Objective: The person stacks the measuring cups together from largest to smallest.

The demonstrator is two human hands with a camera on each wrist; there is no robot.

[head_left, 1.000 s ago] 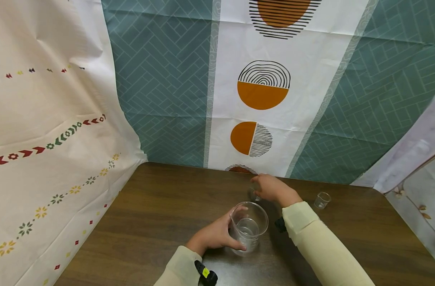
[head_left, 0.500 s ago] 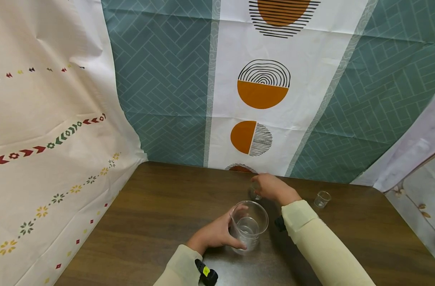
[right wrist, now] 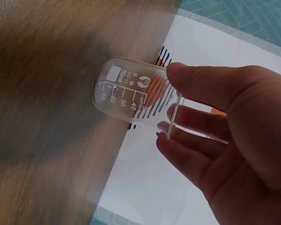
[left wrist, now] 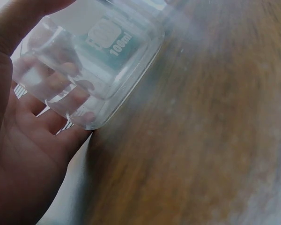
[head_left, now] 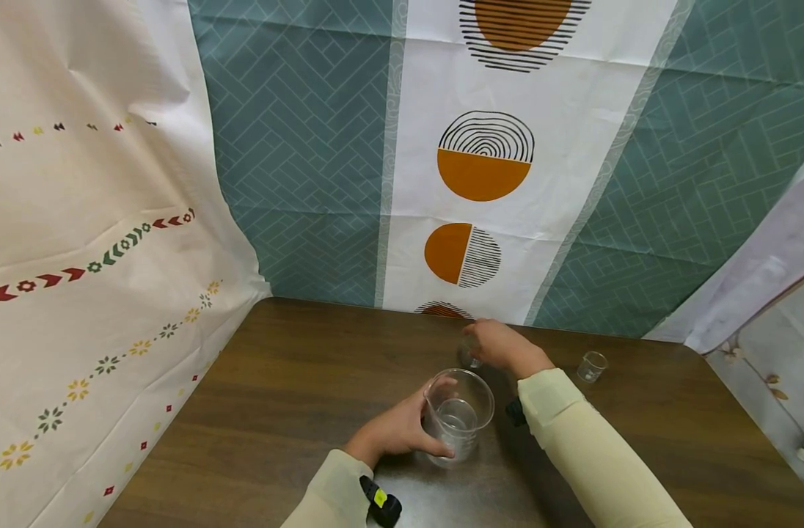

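Observation:
My left hand (head_left: 395, 429) grips a large clear glass beaker (head_left: 477, 394) from its left side, thumb in front and fingers behind. A smaller beaker (head_left: 456, 418) sits nested inside it; printed "100ml" lettering (left wrist: 120, 44) shows through the glass in the left wrist view. Farther back, my right hand (head_left: 504, 346) pinches a little beaker (right wrist: 126, 91) by its rim, between thumb and fingertips. This one is marked 50ml with a printed scale, stands upright, and is partly covered by the fingers in the head view.
Another small glass beaker (head_left: 592, 367) stands to the right of my right forearm. The brown wooden table (head_left: 296, 389) runs back to a patterned teal and white cloth (head_left: 309, 183). A cream cloth (head_left: 111, 293) hangs along the left edge, a floral one (head_left: 778, 381) on the right.

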